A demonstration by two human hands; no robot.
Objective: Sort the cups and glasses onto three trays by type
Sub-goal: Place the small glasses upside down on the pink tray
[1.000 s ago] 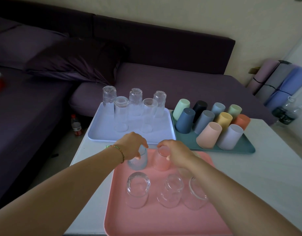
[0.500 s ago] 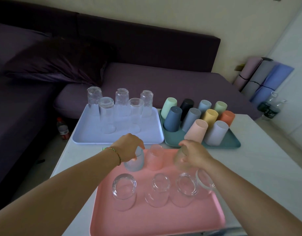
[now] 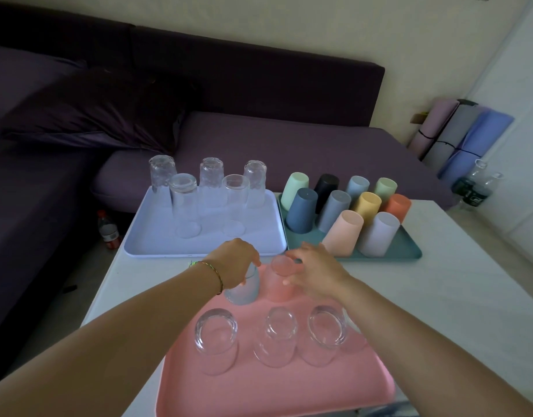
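the left hand (image 3: 233, 260) is cupped down over a small frosted bluish glass (image 3: 242, 288) at the far left corner of the pink tray (image 3: 259, 392); the fingers curl around its top and hide the rim, so only the lower body shows. the right hand (image 3: 314, 270) lies just beside a short pink-looking glass (image 3: 278, 279), fingers loosely spread, thumb near its side and fingertips by its top edge; whether they press on it or only brush it cannot be told. the two small glasses stand close together, upside down.

nearer on the same tray stand three clear tumblers (image 3: 275, 337) in a row, bottoms up. a fourth clear piece (image 3: 354, 335) sits behind the right forearm, mostly covered, its shape unreadable. the tray's near edge runs out of the frame and its right corner overhangs the white table (image 3: 439, 296).

farther off, the lilac tray (image 3: 157, 242) carries five tall clear glasses (image 3: 185, 206), inverted, their outlines faint against the tray. the teal tray (image 3: 406, 254) beside it, edges touching or nearly so, holds ten coloured plastic cups (image 3: 343, 233), all upside down, the back ones partly masked by the front ones.

a bottle (image 3: 108, 230) stands on the floor in shadow, its label blurred
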